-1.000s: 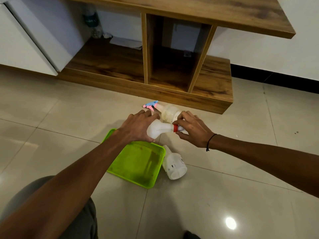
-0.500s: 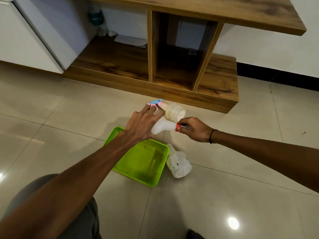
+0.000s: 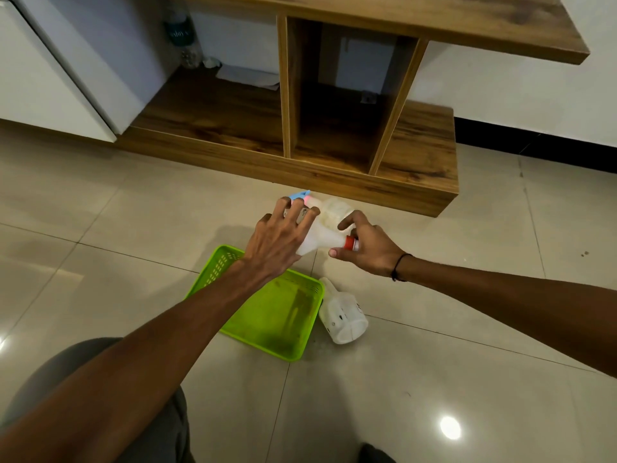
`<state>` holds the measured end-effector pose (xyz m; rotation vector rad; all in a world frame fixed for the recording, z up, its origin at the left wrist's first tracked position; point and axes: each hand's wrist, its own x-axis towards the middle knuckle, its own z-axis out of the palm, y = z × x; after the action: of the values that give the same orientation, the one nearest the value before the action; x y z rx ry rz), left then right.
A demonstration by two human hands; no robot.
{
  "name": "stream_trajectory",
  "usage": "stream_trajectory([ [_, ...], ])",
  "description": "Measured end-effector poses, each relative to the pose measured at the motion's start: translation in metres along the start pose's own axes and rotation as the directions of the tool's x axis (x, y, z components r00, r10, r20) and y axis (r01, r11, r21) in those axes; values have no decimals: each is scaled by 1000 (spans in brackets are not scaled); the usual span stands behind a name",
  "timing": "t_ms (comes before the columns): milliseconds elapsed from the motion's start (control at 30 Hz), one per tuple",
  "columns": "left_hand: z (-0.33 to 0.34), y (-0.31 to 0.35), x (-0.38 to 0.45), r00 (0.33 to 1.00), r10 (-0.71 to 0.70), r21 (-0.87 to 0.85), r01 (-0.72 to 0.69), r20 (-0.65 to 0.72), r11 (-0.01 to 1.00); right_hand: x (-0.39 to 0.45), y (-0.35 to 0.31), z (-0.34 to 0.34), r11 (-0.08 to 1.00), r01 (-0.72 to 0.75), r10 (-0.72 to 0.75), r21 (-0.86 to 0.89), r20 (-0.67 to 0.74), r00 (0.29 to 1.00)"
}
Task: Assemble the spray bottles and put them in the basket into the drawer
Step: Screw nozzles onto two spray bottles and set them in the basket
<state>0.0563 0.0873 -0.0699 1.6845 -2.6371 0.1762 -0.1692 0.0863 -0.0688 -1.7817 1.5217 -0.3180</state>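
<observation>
A white spray bottle [image 3: 322, 240] lies sideways just above the floor between my hands. My right hand [image 3: 370, 250] grips its neck at the red collar [image 3: 350, 242]. Spread flat over the bottle's wide end is my left hand [image 3: 278, 237], whose straight fingertips reach the pink and blue spray head [image 3: 301, 196] of a second bottle [image 3: 335, 208] lying behind. A third white bottle [image 3: 342, 315], with no head visible, lies against the right side of the green basket [image 3: 267, 324], which sits on the floor under my left forearm.
A low wooden shelf unit [image 3: 334, 175] with open compartments stands just beyond the bottles; a water bottle [image 3: 182, 35] and paper sit deep in its left bay. A white cabinet door [image 3: 66, 71] hangs open at the left. My knee [image 3: 100, 396] is at the lower left.
My left hand has gone from curled around the white bottle to flat and splayed, sliding forward toward the pink and blue head. My right hand stays on the red collar.
</observation>
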Motion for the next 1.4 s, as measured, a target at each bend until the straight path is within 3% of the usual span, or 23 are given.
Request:
stream_trajectory([
  [100,3,-2,-2,1000,-2,-43,1,-29,999,-4,2,6,994,68,-79,-86,-135,988],
  [267,7,-5,-1,995,3,-67,-9,-96,998,-7,3,10,978,118,-151,-170,-196,969],
  [367,10,-2,-2,994,-9,-43,4,-111,999,-5,-3,4,998,50,-55,-35,-151,987],
  [533,18,2,-6,975,80,21,-78,-206,997,0,4,-6,989,-6,-17,150,152,988],
  [633,22,-7,-2,938,148,-51,-173,-315,984,-3,6,-4,981,-33,4,192,150,989],
  [700,19,-17,3,929,144,-188,-218,-342,958,-3,7,-4,989,-5,-9,147,92,996],
  [767,12,-29,11,959,-6,-486,-139,-284,863,-2,7,-6,995,42,-44,91,21,999],
  [800,6,-34,14,973,-134,-672,-28,-189,740,-2,8,-8,997,65,-64,51,-17,998],
  [833,0,-38,17,969,-248,-830,120,-23,544,-2,8,-8,996,86,-86,-12,-58,995],
  [867,-5,-42,20,941,-257,-897,299,221,325,-3,8,-7,989,110,-119,-98,-99,988],
  [900,-9,-45,23,879,-173,-865,472,445,170,-4,7,-5,969,137,-167,-204,-142,976],
  [933,-12,-47,23,817,-63,-807,577,574,125,-5,6,-2,937,162,-224,-311,-175,959],
  [967,-10,-48,22,786,22,-782,612,618,115,-4,5,0,903,178,-270,-391,-194,943],
  [1033,-4,-52,21,802,79,-806,591,592,43,-3,5,-1,886,177,-280,-429,-190,941],
  [1100,3,-59,20,865,136,-874,486,484,15,-1,7,-9,962,176,-194,-210,-68,979],
  [1167,6,-63,20,927,226,-947,259,299,191,1,8,-17,988,154,-155,28,73,985],
  [1233,7,-58,22,961,217,-901,65,173,430,2,7,-20,988,145,-149,61,67,987],
  [1267,7,-56,23,964,219,-874,25,149,485,2,7,-20,989,142,-144,40,49,988],
  [1300,7,-57,24,960,218,-883,55,175,466,2,6,-19,990,142,-142,-11,28,989],
  [1333,6,-60,23,950,196,-914,157,243,375,3,8,-17,986,141,-141,-91,-2,990],
  [1400,7,-70,24,875,153,-888,451,459,85,2,10,-13,943,151,-186,-298,-93,978],
])
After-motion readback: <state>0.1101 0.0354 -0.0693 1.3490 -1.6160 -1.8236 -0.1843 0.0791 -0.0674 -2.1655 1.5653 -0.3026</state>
